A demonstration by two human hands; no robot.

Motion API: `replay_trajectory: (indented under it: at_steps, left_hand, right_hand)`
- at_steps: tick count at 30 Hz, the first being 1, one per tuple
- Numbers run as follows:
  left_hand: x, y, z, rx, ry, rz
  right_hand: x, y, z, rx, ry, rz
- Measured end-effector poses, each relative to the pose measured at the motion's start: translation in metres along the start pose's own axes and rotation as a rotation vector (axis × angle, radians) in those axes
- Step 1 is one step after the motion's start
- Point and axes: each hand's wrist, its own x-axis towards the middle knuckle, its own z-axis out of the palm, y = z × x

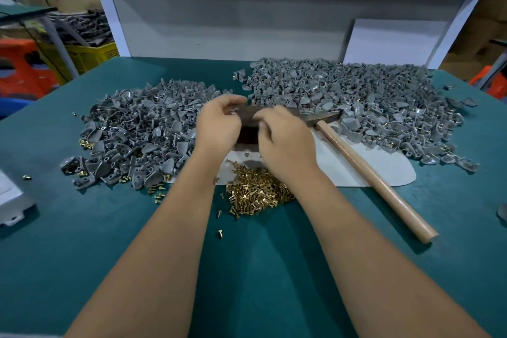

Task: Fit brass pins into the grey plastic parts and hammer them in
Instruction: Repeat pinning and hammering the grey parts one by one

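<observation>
Head view. Green worktop [82,241] with a heap of brass pins [258,191] at its middle, taken here as the landmark. Left of the pins and a little farther back — a wide pile of grey plastic parts [137,140], stray pins scattered along its near edge. Right of the pins and farther back, a second, larger pile of grey parts [356,96].

Both hands meet just beyond the pin heap, over a dark block [248,137] on a pale sheet [384,173]. Left hand [219,126]: fingers curled, tips drawn together at something small; motion blur, so what they pinch cannot be told. Right hand [285,140]: fingers bent down toward the same spot, likewise blurred — grip cannot be told.

Hammer [370,173] lies to the right of the pins, wooden handle slanting toward the near right, metal head just behind the right hand, touched by neither hand as far as shows. White box [13,200] sits far left of the pins, at the worktop edge.
</observation>
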Motion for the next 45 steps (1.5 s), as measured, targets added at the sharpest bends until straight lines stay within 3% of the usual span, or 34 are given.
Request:
replay_trajectory:
  at_steps: [4, 7, 14, 22, 27, 36, 41, 45]
  left_hand:
    - [0.006, -0.01, -0.03, 0.408, 0.146, 0.007]
    - [0.005, -0.017, -0.034, 0.758, 0.138, -0.044]
    - [0.008, -0.02, -0.028, 0.905, 0.111, 0.004]
    - [0.01, -0.02, -0.027, 0.765, 0.248, 0.144]
    - [0.008, -0.019, -0.026, 0.561, 0.322, 0.228]
    - [0.009, -0.016, -0.02, 0.254, 0.292, 0.28]
    - [0.002, -0.006, 0.002, -0.019, 0.147, 0.239]
    - [0.003, -0.012, 0.013, 0.036, 0.097, 0.184]
  right_hand:
    - [-0.012, -0.02, 0.012, -0.048, -0.315, -0.14]
    - [-0.015, -0.027, 0.021, -0.124, -0.478, -0.148]
    - [-0.012, -0.032, 0.022, -0.057, -0.473, -0.1]
    - [-0.011, -0.032, 0.016, -0.097, -0.402, -0.17]
    - [-0.005, -0.025, 0.008, 0.076, -0.234, -0.014]
    - [0.003, 0.001, 0.008, 0.215, -0.058, 0.179]
    - [0.006, 0.013, 0.004, 0.167, 0.091, 0.259]
    - [0.008, 0.024, 0.001, 0.099, 0.175, 0.364]
